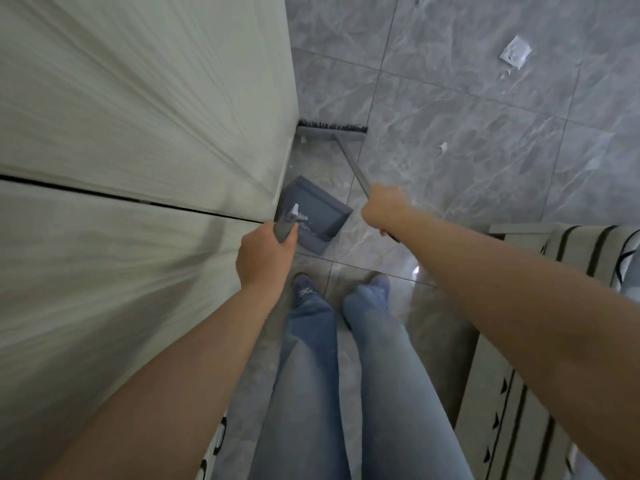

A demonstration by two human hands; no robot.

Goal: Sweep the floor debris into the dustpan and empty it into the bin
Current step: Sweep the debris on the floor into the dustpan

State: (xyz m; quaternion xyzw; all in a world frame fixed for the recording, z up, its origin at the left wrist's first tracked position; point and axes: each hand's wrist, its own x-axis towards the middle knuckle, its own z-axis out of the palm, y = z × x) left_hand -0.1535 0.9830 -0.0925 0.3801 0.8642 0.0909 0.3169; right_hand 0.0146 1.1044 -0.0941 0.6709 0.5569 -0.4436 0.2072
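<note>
Grey marble-look floor tiles (485, 140); pale, blurred cabinet, perhaps wardrobe (138, 98).

— Left hand (265, 252)?
— Gripping the dustpan (313, 211) handle, scraps inside.
— Right hand (382, 209)?
— Closed round the broom (332, 129) stick, bristles against the cabinet (145, 133) base. Paper scrap (515, 51) lying well apart on the tiled floor (467, 150).

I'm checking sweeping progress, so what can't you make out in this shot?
- Bin: nowhere in the head view.
- Dustpan contents: pale bits, too small to identify.
- Broom handle end: hidden inside the right hand.
- Dustpan handle: mostly covered by the left hand.
</note>
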